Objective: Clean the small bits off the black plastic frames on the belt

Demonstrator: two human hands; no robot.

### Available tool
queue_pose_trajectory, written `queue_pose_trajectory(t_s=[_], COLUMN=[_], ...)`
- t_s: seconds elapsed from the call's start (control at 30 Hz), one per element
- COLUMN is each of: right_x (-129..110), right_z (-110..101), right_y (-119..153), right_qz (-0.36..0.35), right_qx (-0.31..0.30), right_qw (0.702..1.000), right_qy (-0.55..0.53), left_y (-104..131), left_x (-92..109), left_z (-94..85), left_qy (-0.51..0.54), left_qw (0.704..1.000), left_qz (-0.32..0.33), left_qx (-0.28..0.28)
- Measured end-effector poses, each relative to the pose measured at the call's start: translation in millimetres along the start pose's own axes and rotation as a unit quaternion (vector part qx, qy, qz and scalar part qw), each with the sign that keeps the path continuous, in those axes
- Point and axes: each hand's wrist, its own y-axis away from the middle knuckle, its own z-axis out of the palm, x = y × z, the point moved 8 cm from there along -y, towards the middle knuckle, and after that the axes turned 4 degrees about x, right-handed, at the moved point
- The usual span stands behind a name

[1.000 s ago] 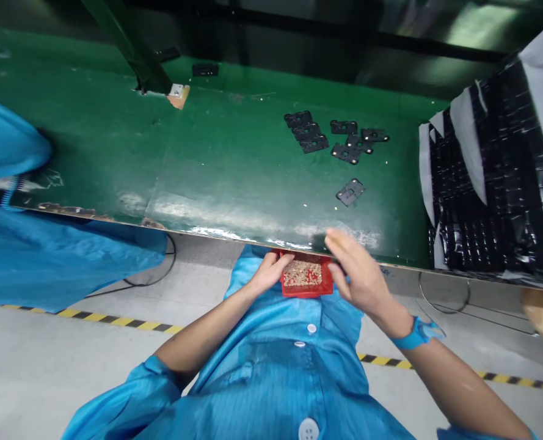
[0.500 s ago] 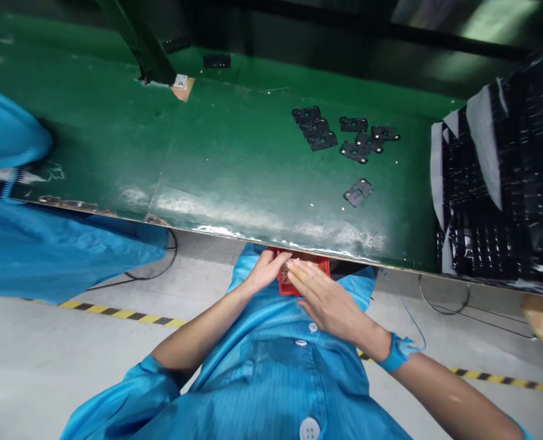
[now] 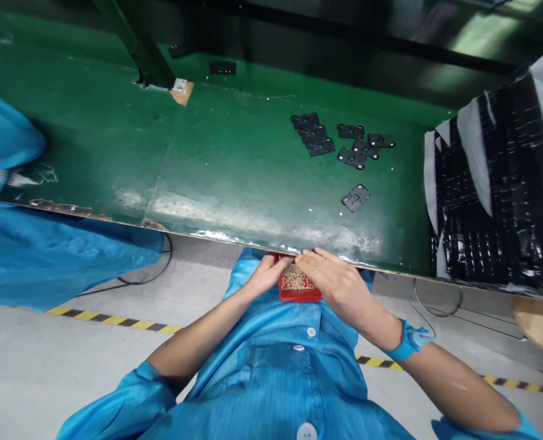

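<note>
A red plastic box [image 3: 300,296] with a layer of small pale pieces [image 3: 297,278] inside sits in my lap, partly under the bench edge. My left hand [image 3: 267,272] grips its left rim, the thumb lying over the top. Fingers stretched out, my right hand [image 3: 333,278] is over the box's right side, its fingertips at the bench's front edge. Nothing shows in that hand, though its palm is hidden. On the green bench [image 3: 234,183] beyond lie several thin black plates [image 3: 356,198] with cut-outs, some overlapping.
A stack of black trays [image 3: 491,195] with white strips stands at the bench's right end. A green post [image 3: 138,46] rises from the bench at the back left. Another person's blue sleeve [image 3: 10,131] reaches in at left. A round wooden seat [image 3: 539,324] shows at lower right.
My right hand has moved up and right from over the box to the bench edge, uncovering more of the pale pieces. My left hand stays on the box. The view has shifted slightly.
</note>
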Motion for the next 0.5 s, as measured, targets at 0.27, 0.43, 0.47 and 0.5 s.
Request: queue_pose_trajectory(t_s=[0.27, 0.43, 0.47, 0.5], right_x=[-20.7, 33.0, 47.1, 61.4], right_z=[11.9, -16.4, -14.5, -9.7], right_y=[7.3, 3.1, -0.4, -4.8], right_qz=[-0.018, 0.073, 0.100, 0.131], right_qx=[-0.069, 0.039, 0.048, 0.048], right_qw=[0.997, 0.996, 0.994, 0.990], right_qy=[0.013, -0.016, -0.011, -0.002], left_y=[0.1, -5.3, -6.5, -7.8], left_x=[-1.1, -1.2, -1.3, -1.7], left_z=[-6.6, -7.5, -8.4, -9.3], left_qy=[0.009, 0.022, 0.023, 0.023], left_qw=[1.000, 1.000, 0.999, 0.999], left_qz=[0.004, 0.017, 0.020, 0.022], left_qx=[0.010, 0.008, 0.011, 0.014])
